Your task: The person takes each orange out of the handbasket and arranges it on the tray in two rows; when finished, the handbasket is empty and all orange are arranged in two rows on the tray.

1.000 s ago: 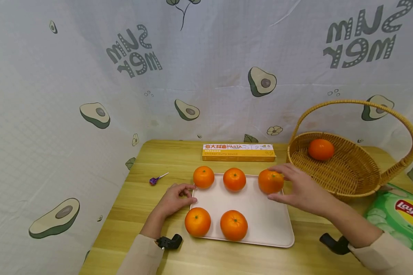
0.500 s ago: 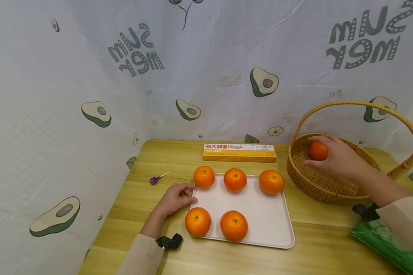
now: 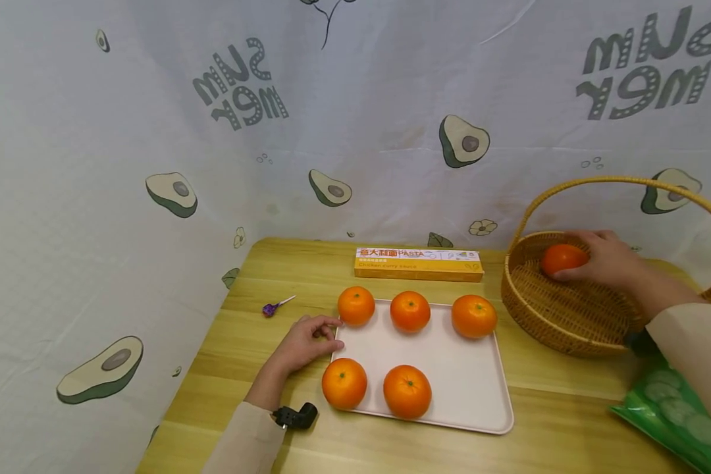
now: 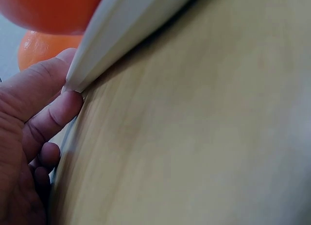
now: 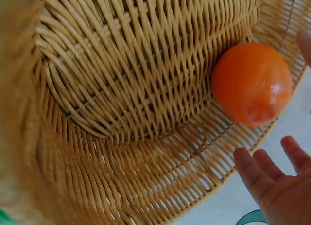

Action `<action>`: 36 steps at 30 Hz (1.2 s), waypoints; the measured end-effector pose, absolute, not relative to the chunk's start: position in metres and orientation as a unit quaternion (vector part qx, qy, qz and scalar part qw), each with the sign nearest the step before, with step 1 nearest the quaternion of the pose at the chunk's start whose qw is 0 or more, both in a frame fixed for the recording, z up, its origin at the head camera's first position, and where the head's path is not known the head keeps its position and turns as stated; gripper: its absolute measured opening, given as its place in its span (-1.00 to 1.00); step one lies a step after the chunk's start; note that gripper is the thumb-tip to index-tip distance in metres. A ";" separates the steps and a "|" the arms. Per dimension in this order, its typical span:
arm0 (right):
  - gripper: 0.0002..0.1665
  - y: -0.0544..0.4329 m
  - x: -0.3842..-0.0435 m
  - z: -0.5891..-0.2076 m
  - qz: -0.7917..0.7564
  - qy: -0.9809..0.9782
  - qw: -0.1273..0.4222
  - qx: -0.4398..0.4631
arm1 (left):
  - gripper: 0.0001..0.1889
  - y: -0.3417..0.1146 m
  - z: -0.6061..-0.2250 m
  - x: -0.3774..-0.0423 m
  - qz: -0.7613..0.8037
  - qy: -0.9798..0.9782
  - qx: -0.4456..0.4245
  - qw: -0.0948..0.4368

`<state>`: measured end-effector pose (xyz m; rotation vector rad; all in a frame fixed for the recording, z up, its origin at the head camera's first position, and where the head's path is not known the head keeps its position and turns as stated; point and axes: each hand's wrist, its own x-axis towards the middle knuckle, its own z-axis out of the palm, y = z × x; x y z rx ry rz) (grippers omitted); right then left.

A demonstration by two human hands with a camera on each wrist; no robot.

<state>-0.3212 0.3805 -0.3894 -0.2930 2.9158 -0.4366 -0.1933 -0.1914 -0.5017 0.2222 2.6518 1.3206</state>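
In the head view, the left hand (image 3: pixel 305 342) rests at the left edge of a pale pink tray (image 3: pixel 450 382). Its thumb and index finger pinch the tray's rim, as the left wrist view shows. Several oranges (image 3: pixel 410 311) sit on the tray, three along the back and two along the front. The right hand (image 3: pixel 613 263) reaches into a wicker basket (image 3: pixel 557 322) beside one orange (image 3: pixel 563 259). In the right wrist view, its spread fingers (image 5: pixel 257 174) are apart from that orange (image 5: pixel 251 84), which lies against the basket wall.
A pasta box (image 3: pixel 419 264) lies behind the tray. A purple lollipop (image 3: pixel 270 309) is on the table left of the tray. The basket's tall handle (image 3: pixel 622 180) arches over it. A green chip bag (image 3: pixel 675 415) lies in front of the basket, partly under the right forearm.
The right hand left the tray's back right orange where it sits and moved right into the basket, to the orange there. The left hand stays at the tray edge. The view shifted slightly.
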 end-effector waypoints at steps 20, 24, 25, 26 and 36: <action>0.29 0.389 -0.348 -0.408 -0.138 0.977 0.129 -0.103 | -0.63 -0.192 -0.505 -0.195 0.443 0.889 0.075 0.085; 0.28 0.390 -0.351 -0.411 -0.134 0.977 0.129 -0.103 | -0.63 -0.192 -0.505 -0.196 0.441 0.890 0.074 0.086; 0.28 0.390 -0.351 -0.412 -0.133 0.977 0.128 -0.103 | -0.63 -0.192 -0.505 -0.196 0.441 0.890 0.073 0.086; 0.28 0.390 -0.352 -0.412 -0.133 0.977 0.128 -0.103 | -0.64 -0.192 -0.505 -0.196 0.441 0.890 0.073 0.085; 0.17 0.389 -0.355 -0.414 -0.128 0.977 0.114 -0.123 | -0.64 -0.192 -0.504 -0.196 0.450 0.886 0.071 0.088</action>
